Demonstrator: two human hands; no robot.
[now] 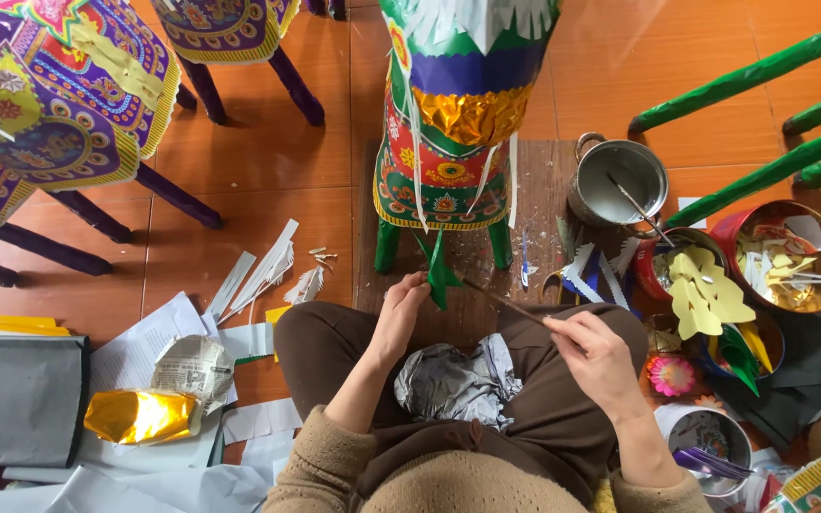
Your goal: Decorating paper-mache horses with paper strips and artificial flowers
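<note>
My left hand pinches a small green paper cutout just below the belly of a paper horse figure covered in green, red, gold and purple patterned paper. My right hand holds a thin brown stick whose tip points at the green cutout. Both hands hover above my lap, where a crumpled sheet of silver foil lies on my brown trousers. The horse stands on green legs on a wooden board.
A metal pot with a stick in it, a red tin of paper scraps and yellow cutouts sit at the right. Purple-legged paper figures stand at the left. White paper strips, gold foil and green rods lie around.
</note>
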